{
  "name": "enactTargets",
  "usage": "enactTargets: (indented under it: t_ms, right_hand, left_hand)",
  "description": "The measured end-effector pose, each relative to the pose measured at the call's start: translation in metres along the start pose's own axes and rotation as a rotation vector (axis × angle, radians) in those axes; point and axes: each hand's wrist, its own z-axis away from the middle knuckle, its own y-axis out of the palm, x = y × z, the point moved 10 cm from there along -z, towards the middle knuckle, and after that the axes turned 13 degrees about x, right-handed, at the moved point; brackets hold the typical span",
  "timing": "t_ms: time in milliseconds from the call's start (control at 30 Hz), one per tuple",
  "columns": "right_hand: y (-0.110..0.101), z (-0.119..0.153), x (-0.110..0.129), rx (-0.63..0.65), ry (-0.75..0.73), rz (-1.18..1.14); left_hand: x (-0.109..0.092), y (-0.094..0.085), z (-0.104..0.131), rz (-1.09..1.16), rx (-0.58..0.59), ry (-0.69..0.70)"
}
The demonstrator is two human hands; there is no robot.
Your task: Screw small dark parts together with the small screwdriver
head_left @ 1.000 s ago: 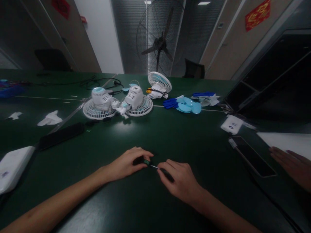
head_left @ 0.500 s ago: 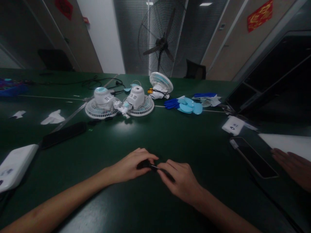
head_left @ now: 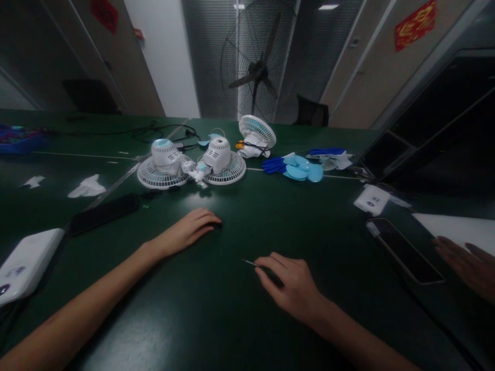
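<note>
My right hand (head_left: pixel 290 283) is closed round a screwdriver (head_left: pixel 275 276) with a black handle, its thin metal shaft pointing left over the dark green table. Farther forward and to the left, my left hand (head_left: pixel 191 229) rests low at the tabletop with its fingers together on a small black piece (head_left: pixel 217 224). Most of that piece is covered by the fingers, so its kind does not show. Beyond my left hand, two white fans (head_left: pixel 164 172) lie face down side by side.
A third small fan (head_left: pixel 255 135), light blue fan blades (head_left: pixel 303 168) and blue gloves (head_left: pixel 274 165) are at the back. Phones (head_left: pixel 406 252), a white device (head_left: pixel 29 265) and paper scraps flank the work area. Another person's hand (head_left: pixel 464 263) rests at the right edge.
My left hand has moved forward and left, away from the right hand, with the black piece. The screwdriver's shaft now shows free; my right hand has barely moved.
</note>
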Motion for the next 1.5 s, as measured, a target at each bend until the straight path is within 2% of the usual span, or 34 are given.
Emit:
enactTargets:
  t_ms: [67, 133, 267, 433, 567, 733, 900, 1167, 1367, 1500]
  right_hand:
    - [0.001, 0.0, -0.001, 0.008, 0.0, -0.02]
    - [0.0, 0.001, -0.001, 0.004, 0.002, -0.028]
    - [-0.002, 0.0, 0.0, -0.007, 0.009, -0.023]
    - [-0.01, 0.0, 0.001, -0.038, 0.013, -0.059]
    - [-0.013, 0.002, 0.0, -0.051, 0.016, -0.076]
    - [-0.013, 0.003, 0.002, -0.07, 0.032, -0.038]
    - [-0.015, 0.002, 0.005, -0.079, 0.039, -0.046]
    - [-0.017, 0.0, 0.007, -0.076, 0.028, -0.069]
    - [-0.02, 0.001, 0.012, -0.066, 0.019, -0.06]
    - [-0.02, 0.001, 0.014, -0.058, 0.015, -0.059]
  left_hand:
    - [0.025, -0.013, 0.006, -0.023, -0.051, -0.05]
    - [0.042, -0.022, 0.011, -0.017, -0.094, -0.084]
    - [0.058, -0.029, 0.017, 0.049, -0.131, -0.132]
    - [0.084, -0.039, 0.037, 0.073, -0.132, -0.283]
    - [0.097, -0.048, 0.053, 0.074, -0.087, -0.353]
    - [0.083, -0.051, 0.05, 0.043, -0.075, -0.313]
    - [0.065, -0.051, 0.047, 0.04, -0.168, -0.238]
    - [0.065, -0.052, 0.048, 0.031, -0.226, -0.215]
    - [0.062, -0.065, 0.051, 0.131, -0.417, -0.214]
    - [0.051, -0.058, 0.04, 0.147, -0.389, -0.171]
